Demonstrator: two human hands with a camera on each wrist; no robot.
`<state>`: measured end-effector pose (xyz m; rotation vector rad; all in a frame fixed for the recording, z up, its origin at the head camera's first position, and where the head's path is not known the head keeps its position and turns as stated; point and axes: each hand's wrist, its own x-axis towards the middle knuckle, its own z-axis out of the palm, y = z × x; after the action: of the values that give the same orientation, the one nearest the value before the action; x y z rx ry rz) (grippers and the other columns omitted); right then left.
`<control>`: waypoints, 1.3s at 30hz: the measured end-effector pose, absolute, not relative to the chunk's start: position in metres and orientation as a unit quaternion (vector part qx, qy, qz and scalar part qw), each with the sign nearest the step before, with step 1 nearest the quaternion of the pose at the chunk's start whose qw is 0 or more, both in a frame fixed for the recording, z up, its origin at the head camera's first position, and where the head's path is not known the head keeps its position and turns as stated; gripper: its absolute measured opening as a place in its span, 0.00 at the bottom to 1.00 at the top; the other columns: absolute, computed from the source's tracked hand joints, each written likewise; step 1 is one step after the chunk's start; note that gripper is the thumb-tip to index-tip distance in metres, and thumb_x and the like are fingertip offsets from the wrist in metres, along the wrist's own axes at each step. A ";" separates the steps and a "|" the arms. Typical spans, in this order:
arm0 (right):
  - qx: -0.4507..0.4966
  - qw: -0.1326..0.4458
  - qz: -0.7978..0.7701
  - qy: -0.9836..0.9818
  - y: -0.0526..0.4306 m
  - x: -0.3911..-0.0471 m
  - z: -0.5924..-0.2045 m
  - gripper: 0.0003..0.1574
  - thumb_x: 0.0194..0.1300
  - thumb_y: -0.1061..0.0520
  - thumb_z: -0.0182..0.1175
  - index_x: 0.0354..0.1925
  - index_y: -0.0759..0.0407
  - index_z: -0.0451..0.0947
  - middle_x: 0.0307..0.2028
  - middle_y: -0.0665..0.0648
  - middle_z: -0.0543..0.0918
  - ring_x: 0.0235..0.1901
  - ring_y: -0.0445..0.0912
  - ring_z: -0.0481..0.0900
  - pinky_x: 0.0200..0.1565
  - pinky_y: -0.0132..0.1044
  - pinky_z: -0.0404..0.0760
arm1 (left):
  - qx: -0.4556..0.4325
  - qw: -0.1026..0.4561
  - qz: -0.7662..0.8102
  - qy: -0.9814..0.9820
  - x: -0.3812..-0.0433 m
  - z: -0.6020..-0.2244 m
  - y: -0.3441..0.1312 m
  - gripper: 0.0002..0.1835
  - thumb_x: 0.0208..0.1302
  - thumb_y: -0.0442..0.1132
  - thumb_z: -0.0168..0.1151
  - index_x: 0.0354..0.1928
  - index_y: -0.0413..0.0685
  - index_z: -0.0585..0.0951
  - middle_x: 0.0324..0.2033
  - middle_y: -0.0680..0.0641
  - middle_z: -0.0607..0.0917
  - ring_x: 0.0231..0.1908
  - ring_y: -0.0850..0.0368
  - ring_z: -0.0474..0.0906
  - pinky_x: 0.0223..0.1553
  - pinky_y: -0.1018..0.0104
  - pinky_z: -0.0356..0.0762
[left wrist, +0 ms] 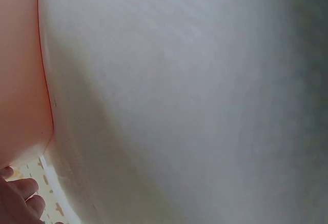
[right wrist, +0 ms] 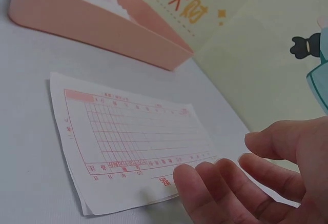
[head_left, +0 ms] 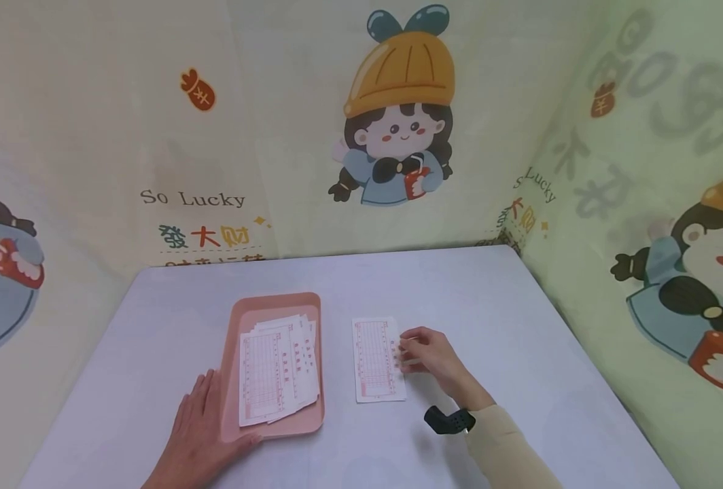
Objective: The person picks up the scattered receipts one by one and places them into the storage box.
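A pink tray (head_left: 231, 380) lies on the table with a fanned pile of white printed slips (head_left: 262, 377) in it, ruled with red grids. My left hand (head_left: 198, 424) rests against the tray's lower left corner, its fingers straight along the side and its thumb by the near edge. To the tray's right, more printed slips (right wrist: 133, 147) lie on the tabletop, at least two stacked with edges slightly offset. My right hand (head_left: 435, 356) is at their right edge, its fingers loosely bent. The right wrist view shows a gap between thumb and fingers, with no paper pinched.
The white tabletop (head_left: 490, 305) runs back to a printed cloth wall (head_left: 288, 136) with cartoon figures and lettering. A similar cloth (head_left: 582, 224) stands along the right side. On the right wrist is a black band (head_left: 450, 421).
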<state>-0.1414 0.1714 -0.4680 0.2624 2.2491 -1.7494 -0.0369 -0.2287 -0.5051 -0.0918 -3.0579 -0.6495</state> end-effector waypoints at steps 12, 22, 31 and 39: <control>0.135 0.126 -0.536 0.824 0.172 -0.143 -0.473 0.15 0.69 0.55 0.60 0.49 0.64 0.77 0.39 0.62 0.82 0.32 0.48 0.82 0.34 0.37 0.87 | -0.028 0.001 -0.210 -0.977 -0.038 -0.504 -0.228 0.75 0.43 0.76 0.66 0.77 0.34 0.38 0.74 0.28 0.49 0.72 0.31 0.44 0.69 0.31 0.44; 0.146 0.114 -0.485 0.855 0.165 -0.143 -0.480 0.15 0.67 0.55 0.61 0.46 0.65 0.77 0.34 0.59 0.82 0.27 0.46 0.80 0.30 0.35 0.85 | -0.022 -0.010 -0.207 -0.978 -0.038 -0.504 -0.228 0.75 0.43 0.77 0.65 0.77 0.34 0.39 0.74 0.28 0.49 0.72 0.30 0.44 0.68 0.30 0.46; 0.154 0.107 -0.452 0.872 0.156 -0.145 -0.477 0.15 0.65 0.55 0.63 0.43 0.65 0.79 0.33 0.59 0.81 0.25 0.46 0.78 0.26 0.32 0.80 | -0.033 0.009 -0.213 -0.976 -0.037 -0.504 -0.228 0.73 0.45 0.75 0.66 0.77 0.35 0.40 0.74 0.29 0.49 0.73 0.31 0.44 0.74 0.35 0.33; 0.164 0.083 -0.422 0.888 0.147 -0.145 -0.482 0.15 0.62 0.54 0.66 0.40 0.64 0.78 0.29 0.58 0.81 0.19 0.45 0.75 0.21 0.31 0.73 | -0.038 0.013 -0.217 -0.975 -0.035 -0.503 -0.228 0.72 0.45 0.74 0.67 0.77 0.35 0.41 0.74 0.29 0.50 0.73 0.31 0.44 0.76 0.44 0.22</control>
<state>-0.1452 0.1471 -0.4821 0.4888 2.6510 -1.2618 -0.0353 -0.2281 -0.5030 -0.1171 -3.0390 -0.6769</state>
